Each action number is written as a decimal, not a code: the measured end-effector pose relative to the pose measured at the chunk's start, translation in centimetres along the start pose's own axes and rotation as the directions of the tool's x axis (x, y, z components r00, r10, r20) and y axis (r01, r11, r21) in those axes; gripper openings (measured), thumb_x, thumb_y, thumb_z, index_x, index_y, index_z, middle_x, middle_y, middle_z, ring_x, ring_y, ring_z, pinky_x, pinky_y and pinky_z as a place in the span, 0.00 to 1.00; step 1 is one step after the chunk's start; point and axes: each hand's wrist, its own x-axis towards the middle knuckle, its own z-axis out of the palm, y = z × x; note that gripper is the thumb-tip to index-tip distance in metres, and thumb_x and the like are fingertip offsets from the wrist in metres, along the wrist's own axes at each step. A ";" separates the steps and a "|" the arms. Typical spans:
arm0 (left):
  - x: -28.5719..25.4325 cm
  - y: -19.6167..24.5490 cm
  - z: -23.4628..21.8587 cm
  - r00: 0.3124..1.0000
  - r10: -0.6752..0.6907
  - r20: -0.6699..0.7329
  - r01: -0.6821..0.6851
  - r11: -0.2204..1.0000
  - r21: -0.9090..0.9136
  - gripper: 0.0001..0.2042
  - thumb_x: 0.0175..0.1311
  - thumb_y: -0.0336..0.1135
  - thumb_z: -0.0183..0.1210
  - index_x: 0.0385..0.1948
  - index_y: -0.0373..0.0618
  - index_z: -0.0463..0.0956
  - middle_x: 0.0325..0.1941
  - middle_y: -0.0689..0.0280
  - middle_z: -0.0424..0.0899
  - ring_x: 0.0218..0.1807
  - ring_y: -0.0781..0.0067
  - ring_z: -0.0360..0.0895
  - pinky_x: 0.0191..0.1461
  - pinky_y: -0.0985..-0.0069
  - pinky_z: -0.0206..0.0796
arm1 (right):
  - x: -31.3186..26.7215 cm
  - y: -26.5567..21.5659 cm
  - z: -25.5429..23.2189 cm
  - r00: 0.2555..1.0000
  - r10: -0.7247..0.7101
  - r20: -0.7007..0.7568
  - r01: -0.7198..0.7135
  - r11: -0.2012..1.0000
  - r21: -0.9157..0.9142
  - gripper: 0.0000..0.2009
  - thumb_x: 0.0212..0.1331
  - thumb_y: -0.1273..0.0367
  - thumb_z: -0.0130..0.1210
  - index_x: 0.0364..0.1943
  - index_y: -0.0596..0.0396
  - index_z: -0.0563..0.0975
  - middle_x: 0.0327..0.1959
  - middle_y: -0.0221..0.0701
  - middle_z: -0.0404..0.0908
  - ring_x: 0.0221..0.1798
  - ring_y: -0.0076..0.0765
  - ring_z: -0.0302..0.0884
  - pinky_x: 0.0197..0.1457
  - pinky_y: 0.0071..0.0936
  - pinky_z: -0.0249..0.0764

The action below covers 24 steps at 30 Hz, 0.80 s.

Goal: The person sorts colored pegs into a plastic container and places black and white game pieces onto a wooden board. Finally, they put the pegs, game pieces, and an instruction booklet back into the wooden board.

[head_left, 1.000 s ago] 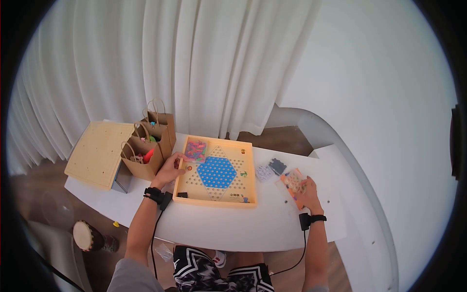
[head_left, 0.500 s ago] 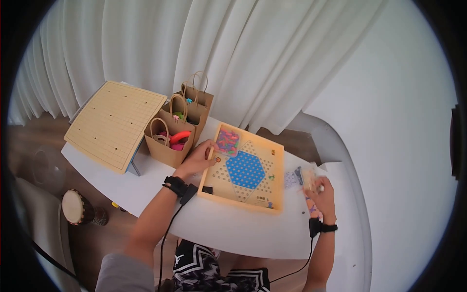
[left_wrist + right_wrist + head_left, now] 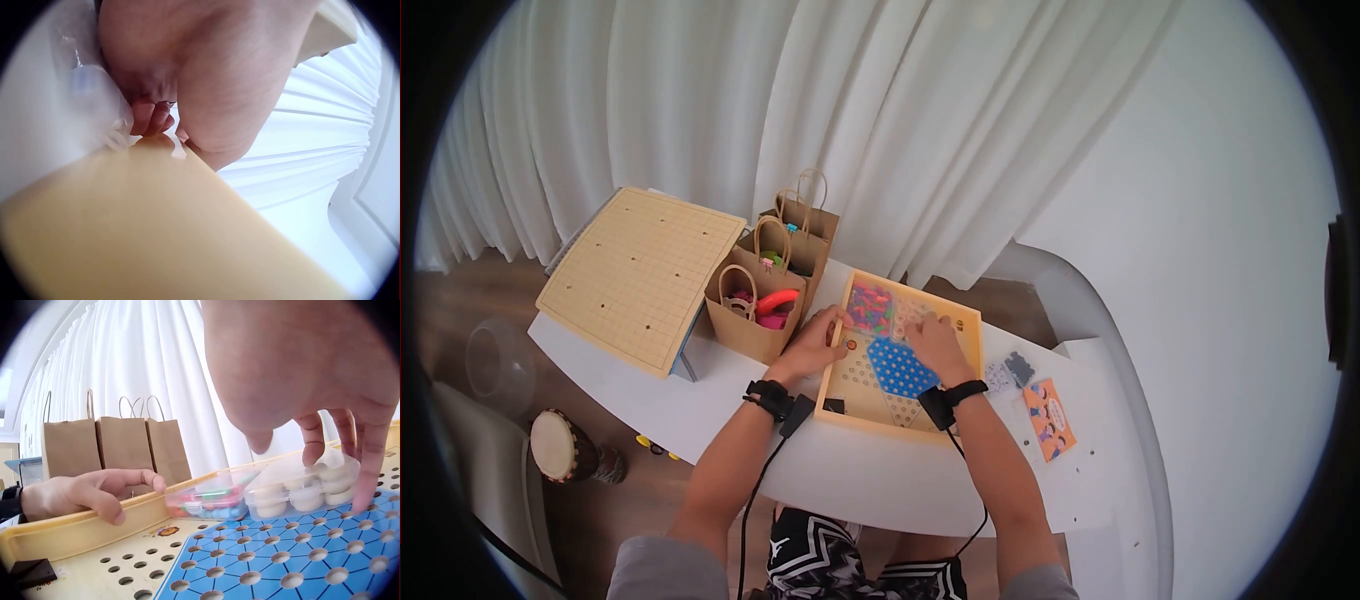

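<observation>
The right hand [image 3: 938,350] is over the yellow board tray [image 3: 976,345], gripping a clear box of pale round pieces [image 3: 303,484] that sits on the board beside a clear box of colourful pieces [image 3: 212,495]. Its fingers come down round the box's top and side. At the tray's left wall, the left hand [image 3: 805,350] holds the rim, its thumb inside and other fingers partly hidden. The left wrist view shows that hand [image 3: 212,69] against the yellow wall. A blue hexagon [image 3: 294,550] full of holes covers the board's middle.
Paper bags [image 3: 755,318] with toys stand left of the tray, beside a raised wooden grid board [image 3: 645,275]. An orange booklet [image 3: 1050,420], a dark packet [image 3: 1019,369] and a pale packet [image 3: 998,377] lie right of the tray. A drum [image 3: 555,445] stands on the floor.
The right hand has carried the box of pale pieces from above the orange booklet leftward into the tray, beside the colourful box. The left hand stays at the tray's left rim.
</observation>
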 end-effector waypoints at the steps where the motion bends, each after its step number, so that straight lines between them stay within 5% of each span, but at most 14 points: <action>1: -0.2 0.3 0.0 1.000 0.000 0.008 0.001 1.000 -0.006 0.21 0.54 0.19 0.64 0.49 0.48 0.69 0.47 0.67 0.73 0.45 0.73 0.73 0.51 0.73 0.69 | -0.1 0.5 0.2 1.000 0.009 0.000 -0.009 1.000 -0.004 0.25 0.68 0.52 0.58 0.47 0.66 0.77 0.50 0.64 0.78 0.55 0.67 0.78 0.62 0.49 0.74; 7: -0.1 -0.6 0.0 1.000 0.026 0.013 -0.025 0.998 -0.056 0.22 0.54 0.16 0.60 0.50 0.48 0.69 0.49 0.66 0.73 0.49 0.70 0.73 0.56 0.72 0.68 | -2.4 3.0 -4.2 0.983 -0.093 0.156 0.046 0.959 0.279 0.12 0.67 0.64 0.56 0.42 0.61 0.77 0.50 0.51 0.80 0.56 0.62 0.78 0.61 0.47 0.74; 9: 0.1 -1.0 -0.1 0.999 0.047 0.015 -0.046 0.997 -0.067 0.22 0.53 0.17 0.60 0.50 0.49 0.69 0.49 0.66 0.72 0.48 0.70 0.73 0.55 0.72 0.69 | -3.2 6.4 -5.5 0.939 -0.323 -0.120 0.342 0.915 0.215 0.11 0.66 0.64 0.61 0.45 0.55 0.77 0.47 0.43 0.81 0.55 0.50 0.79 0.56 0.40 0.77; 11: -0.1 -0.5 -0.2 1.000 0.002 0.022 -0.002 1.000 0.001 0.22 0.54 0.17 0.60 0.50 0.49 0.69 0.50 0.65 0.72 0.48 0.70 0.73 0.55 0.72 0.69 | -3.9 10.3 -7.7 0.939 -0.269 -0.215 0.309 0.934 0.177 0.09 0.58 0.72 0.61 0.41 0.58 0.77 0.49 0.45 0.80 0.57 0.56 0.77 0.60 0.44 0.74; 16: -0.1 -0.5 -0.1 1.000 0.017 0.019 -0.017 0.999 -0.038 0.21 0.54 0.17 0.60 0.49 0.48 0.69 0.48 0.66 0.72 0.48 0.72 0.73 0.56 0.72 0.69 | -6.2 20.2 -12.6 0.988 0.025 -0.150 -0.021 0.999 0.028 0.16 0.49 0.75 0.65 0.44 0.54 0.77 0.54 0.43 0.79 0.60 0.52 0.77 0.66 0.39 0.72; 19: -0.1 -0.3 -0.2 1.000 -0.007 0.024 0.008 1.000 -0.026 0.21 0.54 0.17 0.60 0.49 0.48 0.69 0.48 0.67 0.71 0.48 0.73 0.72 0.55 0.74 0.68 | -7.3 21.6 -12.8 1.000 0.013 -0.024 -0.012 0.998 0.057 0.19 0.46 0.75 0.67 0.45 0.54 0.76 0.55 0.43 0.79 0.60 0.52 0.77 0.67 0.39 0.71; 23: -0.2 0.1 -0.3 0.999 -0.031 0.038 0.031 0.999 -0.010 0.21 0.54 0.17 0.61 0.49 0.48 0.69 0.47 0.68 0.71 0.46 0.75 0.71 0.52 0.76 0.67 | -7.4 22.7 -10.4 0.997 -0.052 -0.056 0.054 0.998 0.022 0.19 0.44 0.74 0.68 0.42 0.52 0.74 0.54 0.45 0.77 0.59 0.57 0.74 0.65 0.42 0.71; 24: -0.1 -0.2 -0.2 0.999 -0.005 0.044 0.007 0.998 -0.058 0.21 0.55 0.17 0.61 0.49 0.48 0.69 0.47 0.68 0.71 0.45 0.76 0.71 0.52 0.76 0.67 | -7.4 22.5 -10.4 0.998 0.031 0.046 -0.035 0.996 0.076 0.20 0.44 0.73 0.70 0.42 0.51 0.74 0.57 0.44 0.76 0.61 0.57 0.73 0.67 0.42 0.70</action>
